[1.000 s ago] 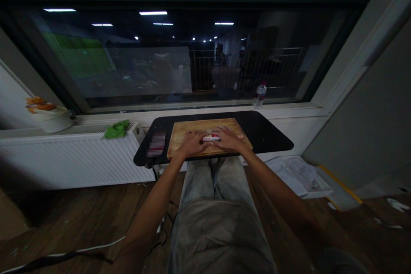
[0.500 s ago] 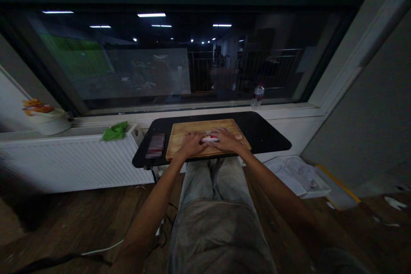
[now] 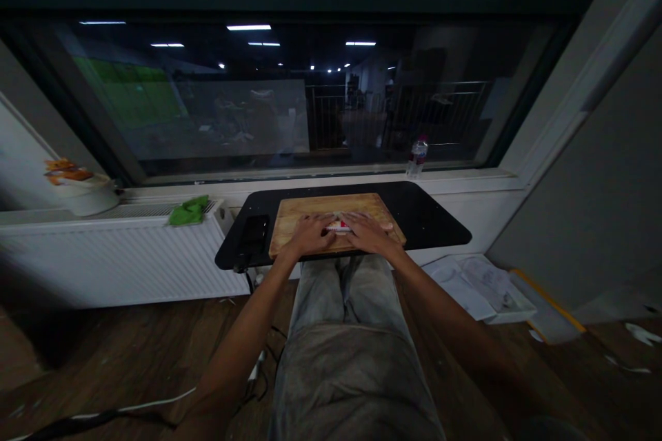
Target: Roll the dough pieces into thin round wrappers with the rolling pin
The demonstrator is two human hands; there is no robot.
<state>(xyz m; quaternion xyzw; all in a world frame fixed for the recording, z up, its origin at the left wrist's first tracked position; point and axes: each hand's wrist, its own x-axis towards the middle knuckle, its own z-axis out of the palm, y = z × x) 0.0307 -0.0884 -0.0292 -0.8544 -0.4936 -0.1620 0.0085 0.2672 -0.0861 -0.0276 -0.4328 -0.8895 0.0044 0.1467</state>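
Note:
A slim white packet with red marking [image 3: 337, 226] lies on a wooden cutting board [image 3: 290, 209], its ends partly covered by my hands. My left hand [image 3: 310, 233] rests on its left side, fingers curled over it and thumb along the near edge. From the right, my right hand [image 3: 366, 231] holds the other side in the same way. Both thumbs point inward, a short gap apart. What the packet contains does not show. The board sits on a small black table [image 3: 434, 220].
A black phone [image 3: 254, 230] lies left of the board. A water bottle [image 3: 417, 156] stands on the windowsill. On the white radiator [image 3: 155, 258] are a green cloth [image 3: 188, 211] and a white container [image 3: 90, 196]. An open white box [image 3: 478, 286] is on the floor at right.
The view has shifted slightly. My right hand's fingers have moved a little over the packet, and its red part shows somewhat differently. My left hand keeps its place.

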